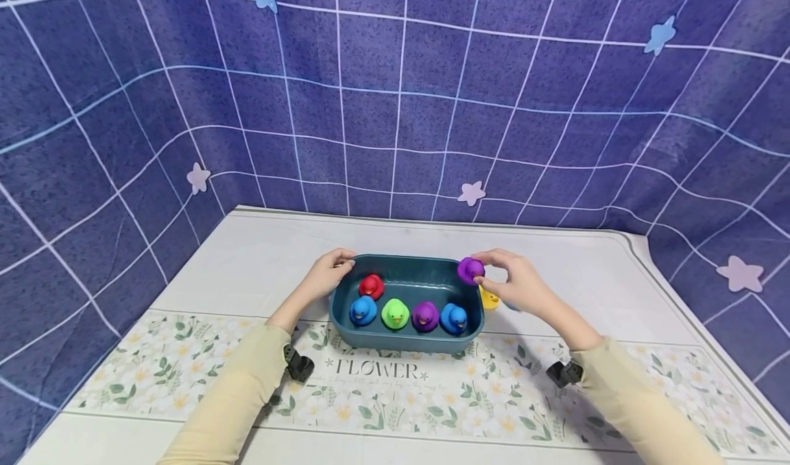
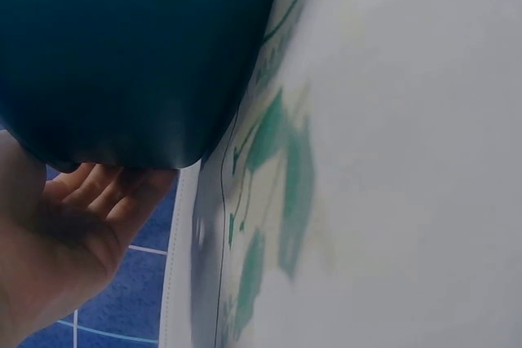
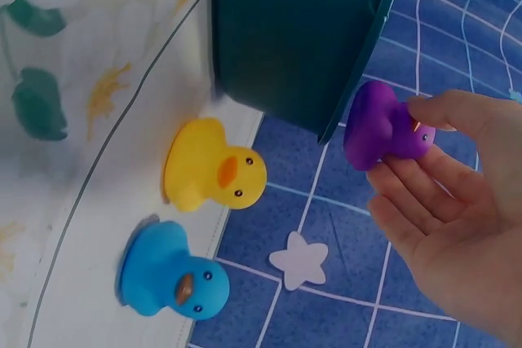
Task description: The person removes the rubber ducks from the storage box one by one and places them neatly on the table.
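Note:
My right hand point(image 1: 517, 283) pinches a purple rubber duck point(image 3: 378, 126) between thumb and fingers, at the right rim of a dark teal tub point(image 1: 407, 343). My left hand point(image 1: 324, 276) holds the tub's left end, its fingertips partly hidden by the wall in the left wrist view. Inside the tub sit a red duck point(image 1: 371, 287), a blue duck point(image 1: 363, 311), a green duck point(image 1: 395, 314), another purple duck point(image 1: 425, 316) and a second blue duck point(image 1: 453, 319).
Outside the tub on the right, a yellow duck point(image 3: 204, 165) and a light blue duck point(image 3: 167, 270) stand on the table, partly hidden behind the right hand in the head view. A flower-print band point(image 1: 370, 403) crosses the white table cover. A blue gridded curtain point(image 1: 395, 108) hangs behind.

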A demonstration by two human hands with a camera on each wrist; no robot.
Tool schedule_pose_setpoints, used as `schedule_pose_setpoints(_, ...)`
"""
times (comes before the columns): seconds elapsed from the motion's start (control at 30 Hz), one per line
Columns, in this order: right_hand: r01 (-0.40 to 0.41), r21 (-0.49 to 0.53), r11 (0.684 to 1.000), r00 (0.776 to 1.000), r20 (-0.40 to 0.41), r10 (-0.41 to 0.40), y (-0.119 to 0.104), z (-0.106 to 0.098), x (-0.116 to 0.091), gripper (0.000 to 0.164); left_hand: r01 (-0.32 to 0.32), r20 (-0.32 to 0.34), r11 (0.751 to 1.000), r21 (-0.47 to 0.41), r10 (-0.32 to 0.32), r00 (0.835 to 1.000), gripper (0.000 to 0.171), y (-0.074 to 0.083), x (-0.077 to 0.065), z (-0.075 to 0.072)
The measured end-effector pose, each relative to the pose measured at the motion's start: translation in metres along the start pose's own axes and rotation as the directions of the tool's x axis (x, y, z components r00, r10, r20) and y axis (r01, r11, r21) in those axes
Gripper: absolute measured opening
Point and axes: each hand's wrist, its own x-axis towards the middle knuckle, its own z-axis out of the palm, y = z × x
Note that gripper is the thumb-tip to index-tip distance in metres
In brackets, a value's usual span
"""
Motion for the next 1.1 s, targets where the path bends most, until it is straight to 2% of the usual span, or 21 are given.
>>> schedule_pose_setpoints(0.37,0.033,-0.037,0.999,0.999,-0.020,-0.033,0.015,-0.012,-0.010,0.034,-0.004,-0.001,1.000,-0.004,0.004,1.000,0.032,0.000,0.001,0.000)
schedule_pose_setpoints(0.67,-0.010,-0.043,0.999,0.999,-0.033,0.009,0.026,-0.019,-0.020,0.033,-0.001,0.006,1.000,0.002,0.001,1.000,0.031,0.000,0.001,0.000)
schedule_pose_setpoints(0.97,0.000,-0.074,0.997,0.998,-0.069,-0.005,0.037,-0.024,-0.029,0.032,0.002,0.002,1.000,-0.004,-0.002,1.000,0.031,0.000,0.000,0.000)
schedule_pose_setpoints(1.1,-0.018,-0.074,0.997,0.997,-0.070,0.013,0.041,-0.024,-0.034,0.032,0.005,0.004,1.000,-0.001,-0.005,1.000,0.031,0.001,0.000,0.000)
